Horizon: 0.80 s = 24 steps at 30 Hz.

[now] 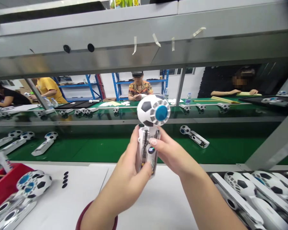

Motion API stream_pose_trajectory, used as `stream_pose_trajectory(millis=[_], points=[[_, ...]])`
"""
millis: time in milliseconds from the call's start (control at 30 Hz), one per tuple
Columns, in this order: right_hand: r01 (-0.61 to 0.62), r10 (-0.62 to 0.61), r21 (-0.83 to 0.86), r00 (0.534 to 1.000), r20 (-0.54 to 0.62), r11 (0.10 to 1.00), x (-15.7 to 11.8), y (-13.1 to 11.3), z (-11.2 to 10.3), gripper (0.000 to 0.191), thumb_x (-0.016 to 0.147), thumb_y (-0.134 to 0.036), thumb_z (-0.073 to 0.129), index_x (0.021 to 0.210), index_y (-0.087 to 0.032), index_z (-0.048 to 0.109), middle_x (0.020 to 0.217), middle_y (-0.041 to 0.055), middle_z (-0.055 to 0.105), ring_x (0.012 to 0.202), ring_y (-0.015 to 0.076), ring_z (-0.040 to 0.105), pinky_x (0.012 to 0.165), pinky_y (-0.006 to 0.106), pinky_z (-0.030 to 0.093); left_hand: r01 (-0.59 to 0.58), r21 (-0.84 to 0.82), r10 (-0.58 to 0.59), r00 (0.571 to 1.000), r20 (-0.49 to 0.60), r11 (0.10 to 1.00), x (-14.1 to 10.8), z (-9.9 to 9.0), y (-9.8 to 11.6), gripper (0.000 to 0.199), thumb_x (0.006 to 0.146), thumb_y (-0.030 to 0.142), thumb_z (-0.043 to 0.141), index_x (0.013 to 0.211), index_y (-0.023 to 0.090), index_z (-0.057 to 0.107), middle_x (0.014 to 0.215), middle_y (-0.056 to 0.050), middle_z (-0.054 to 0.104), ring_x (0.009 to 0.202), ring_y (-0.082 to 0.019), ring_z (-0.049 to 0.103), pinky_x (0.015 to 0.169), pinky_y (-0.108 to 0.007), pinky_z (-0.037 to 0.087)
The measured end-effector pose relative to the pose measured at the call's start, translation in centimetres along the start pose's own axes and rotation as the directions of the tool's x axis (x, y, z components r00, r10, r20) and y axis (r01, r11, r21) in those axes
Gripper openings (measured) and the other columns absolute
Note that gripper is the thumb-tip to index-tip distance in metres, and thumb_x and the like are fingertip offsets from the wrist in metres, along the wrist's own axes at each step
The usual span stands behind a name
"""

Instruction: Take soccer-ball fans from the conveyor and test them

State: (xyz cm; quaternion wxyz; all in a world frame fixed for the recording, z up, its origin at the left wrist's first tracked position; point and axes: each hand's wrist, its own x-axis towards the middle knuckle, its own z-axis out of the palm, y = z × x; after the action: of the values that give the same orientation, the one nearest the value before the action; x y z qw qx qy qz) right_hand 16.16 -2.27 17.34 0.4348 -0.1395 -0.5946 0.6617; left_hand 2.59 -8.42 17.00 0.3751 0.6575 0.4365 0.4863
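Note:
A handheld fan [147,110] with a soccer-ball head and a blue round centre stands upright before me, held in both hands. Its handle has a clear cover with inner parts showing, and a small round display is lit. My left hand [127,172] wraps around the handle's left side and lower part. From the right, my right hand [169,147] grips the upper handle, its thumb just above the display. The fingers behind the handle are hidden.
Several similar fans lie on the green conveyor [105,143]. More fill a tray [261,198] at right; others rest beside a red bin [14,179] at left. Black oval stickers [65,179] lie on the white table [74,204]. A metal shelf [144,51] spans overhead. Co-workers sit across.

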Motion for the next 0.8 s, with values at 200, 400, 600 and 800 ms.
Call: stream_pose_trajectory(millis=[200,400,600,800], points=[[-0.049,0.045,0.036,0.993,0.108,0.998,-0.07,0.15,0.79,0.044,0.082,-0.035,0.058,0.122,-0.029,0.044,0.116,0.0022,0.053,0.103,0.0175,0.053,0.083,0.028,0.045,-0.016,-0.218,0.008,0.999,-0.039,0.976,-0.02,-0.27,0.96,0.07,0.085,0.031,0.053,0.142,0.031,0.012,0.145,-0.004,0.028,0.131,-0.028,0.029,0.1,-0.036,0.04],[-0.077,0.072,0.035,0.99,0.12,0.996,-0.26,-0.04,0.51,0.044,0.079,-0.037,0.06,0.121,-0.031,0.044,0.113,0.0016,0.053,0.098,0.0172,0.054,0.079,0.028,0.047,-0.023,-0.27,0.019,1.0,-0.019,0.963,0.1,-0.03,0.89,0.07,0.084,0.03,0.054,0.142,0.029,0.015,0.145,-0.006,0.029,0.131,-0.029,0.028,0.102,-0.037,0.039],[-0.079,0.073,0.044,0.991,0.115,0.996,-0.24,0.01,0.51,0.043,0.08,-0.036,0.059,0.12,-0.031,0.044,0.112,0.0016,0.053,0.099,0.0174,0.053,0.08,0.029,0.046,-0.022,-0.277,0.018,1.0,-0.016,0.961,0.02,-0.07,0.97,0.069,0.084,0.029,0.053,0.142,0.029,0.015,0.145,-0.006,0.028,0.132,-0.029,0.027,0.102,-0.037,0.038],[-0.106,0.101,0.04,0.988,0.121,0.994,-0.25,-0.11,0.42,0.048,0.076,-0.039,0.064,0.119,-0.032,0.044,0.105,0.0007,0.054,0.086,0.0144,0.055,0.066,0.022,0.046,-0.005,-0.399,0.013,1.0,0.017,0.917,0.37,-0.27,0.39,0.066,0.081,0.03,0.058,0.138,0.031,0.025,0.14,-0.005,0.037,0.126,-0.029,0.036,0.1,-0.036,0.04]])
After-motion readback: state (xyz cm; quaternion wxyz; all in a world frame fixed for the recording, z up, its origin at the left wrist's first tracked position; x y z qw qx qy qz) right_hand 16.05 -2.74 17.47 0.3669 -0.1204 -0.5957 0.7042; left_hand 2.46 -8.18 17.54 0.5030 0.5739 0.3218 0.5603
